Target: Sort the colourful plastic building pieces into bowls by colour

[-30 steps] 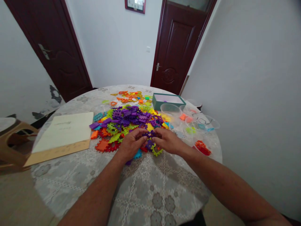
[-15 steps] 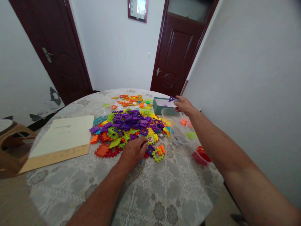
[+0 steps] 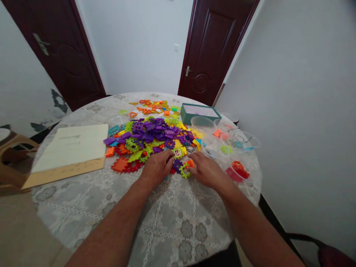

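– Patterned tablecloth [image 3: 167, 222], two dark red doors [image 3: 208, 48] behind. Orange piece [image 3: 190, 162]?
– Near side of the green box [image 3: 187, 115], left of the right hand [image 3: 205, 168]'s fingertips. Right hand nearer; long axis hidden.
– Grip?
– Right: at the piece, grasp can't tell. Left hand [image 3: 157, 167]: curled beside white window piece [image 3: 177, 152], hold unclear.
– Count?
– One box, one window piece; orange unclear.

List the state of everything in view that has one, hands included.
Left hand: fingers curled, at the heap's near edge.
Right hand: fingertips at an orange piece; grip unclear.
Heap of pieces: loose, jumbled.
Green box: open-topped.
Paper: flat, marked.
Left door: shut.
Right door: shut.
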`<state>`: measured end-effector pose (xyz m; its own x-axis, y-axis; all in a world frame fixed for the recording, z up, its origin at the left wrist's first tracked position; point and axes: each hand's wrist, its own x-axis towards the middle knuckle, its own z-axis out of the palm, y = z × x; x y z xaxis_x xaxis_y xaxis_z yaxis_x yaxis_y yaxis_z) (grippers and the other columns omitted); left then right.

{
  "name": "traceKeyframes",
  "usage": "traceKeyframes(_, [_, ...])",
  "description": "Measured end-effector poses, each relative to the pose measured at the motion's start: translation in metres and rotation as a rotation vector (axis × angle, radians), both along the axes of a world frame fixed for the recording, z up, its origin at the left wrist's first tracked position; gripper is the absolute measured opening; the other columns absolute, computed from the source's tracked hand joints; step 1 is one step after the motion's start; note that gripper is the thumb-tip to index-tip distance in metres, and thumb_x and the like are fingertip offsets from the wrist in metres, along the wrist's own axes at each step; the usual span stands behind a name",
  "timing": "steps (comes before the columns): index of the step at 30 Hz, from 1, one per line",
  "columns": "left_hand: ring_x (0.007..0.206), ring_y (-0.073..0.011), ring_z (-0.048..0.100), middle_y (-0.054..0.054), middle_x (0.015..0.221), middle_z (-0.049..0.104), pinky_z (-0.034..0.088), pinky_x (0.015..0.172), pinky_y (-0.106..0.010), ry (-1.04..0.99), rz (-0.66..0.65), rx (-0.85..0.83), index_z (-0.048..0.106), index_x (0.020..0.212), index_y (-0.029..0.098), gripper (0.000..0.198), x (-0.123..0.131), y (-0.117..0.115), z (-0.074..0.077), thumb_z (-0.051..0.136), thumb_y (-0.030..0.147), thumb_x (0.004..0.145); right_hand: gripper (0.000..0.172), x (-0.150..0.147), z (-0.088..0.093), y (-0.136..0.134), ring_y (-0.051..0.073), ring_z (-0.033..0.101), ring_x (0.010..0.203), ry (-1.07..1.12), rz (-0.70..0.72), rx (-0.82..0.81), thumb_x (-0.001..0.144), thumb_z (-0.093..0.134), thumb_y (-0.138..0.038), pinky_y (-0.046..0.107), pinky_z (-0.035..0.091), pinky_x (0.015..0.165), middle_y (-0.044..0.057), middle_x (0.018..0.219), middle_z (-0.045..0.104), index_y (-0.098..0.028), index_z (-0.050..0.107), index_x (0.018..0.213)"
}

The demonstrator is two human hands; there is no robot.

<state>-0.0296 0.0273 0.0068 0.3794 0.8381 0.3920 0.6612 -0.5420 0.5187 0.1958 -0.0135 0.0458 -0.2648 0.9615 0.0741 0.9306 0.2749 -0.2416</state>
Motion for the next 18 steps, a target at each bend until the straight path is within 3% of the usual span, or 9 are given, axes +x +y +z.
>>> traceKeyframes(5, [0.089,-0.0225,0.073,-0.005,0.098,0.078,0.051,0.083,-0.033,0.051,-0.029,-0.003,0.070,0.105,0.023,0.021,0.001,0.001,-0.001,0.052,0.030,0.100,0.035,-0.015,-0.032,-0.003,0.027,0.066,0.105,-0.033,-0.105,-0.059,0.099,0.052,-0.033,0.037,0.051,0.088,0.015,0.123,0.063,-0.020,0.063,0.129])
traceKeyframes(13, [0.096,-0.0242,0.073,-0.007,0.106,0.078,0.053,0.090,-0.037,0.059,-0.032,-0.028,0.070,0.109,0.023,0.024,0.001,0.004,-0.006,0.050,0.034,0.100,0.030,-0.005,-0.053,0.009,0.022,0.059,0.108,0.413,-0.012,0.119,0.087,0.058,-0.015,0.034,0.046,0.097,0.008,0.112,0.065,-0.020,0.065,0.116])
traceKeyframes(18, [0.096,-0.0237,0.074,-0.007,0.113,0.077,0.057,0.085,-0.036,-0.146,-0.073,-0.252,0.065,0.126,0.022,0.037,0.003,0.001,0.001,0.058,0.040,0.094,0.032,-0.008,-0.060,0.011,0.013,0.057,0.076,0.733,0.031,0.043,0.085,0.062,-0.017,0.024,0.046,0.071,-0.001,0.095,0.066,-0.025,0.067,0.116])
